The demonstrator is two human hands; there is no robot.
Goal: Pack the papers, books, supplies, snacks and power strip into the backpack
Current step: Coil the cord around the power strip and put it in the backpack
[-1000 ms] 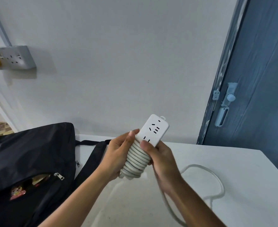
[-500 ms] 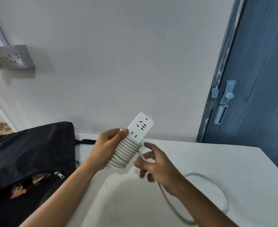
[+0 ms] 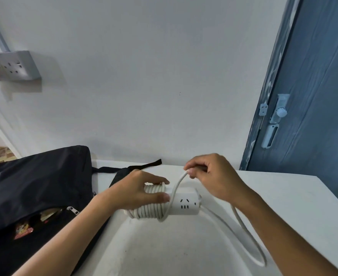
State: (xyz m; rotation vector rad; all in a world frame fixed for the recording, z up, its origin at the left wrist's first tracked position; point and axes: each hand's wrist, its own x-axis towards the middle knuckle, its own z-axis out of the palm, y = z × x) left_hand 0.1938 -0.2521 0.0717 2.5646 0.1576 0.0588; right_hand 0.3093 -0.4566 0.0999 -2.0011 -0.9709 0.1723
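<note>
White plastic power strip (image 3: 185, 204) lies sideways just above the table (image 3: 283, 196), w/ its white cord (image 3: 247, 234) coiled round one end. Left hand (image 3: 138, 193) clamps the coils; right hand (image 3: 213, 178) pinches cord. Wrap tight, keep tension. One strip, one black fabric backpack (image 3: 36, 188) beside, unzipped.

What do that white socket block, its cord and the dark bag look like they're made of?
Power strip: seemingly hard white plastic, smooth and matte, with crisp moulded slots.
Cord: probably rubbery plastic sheathing, since it bends into smooth loops and tight coils.
Backpack: looks like thin woven synthetic cloth, with soft creases, a faint sheen and a metal-looking zipper pull.
</note>
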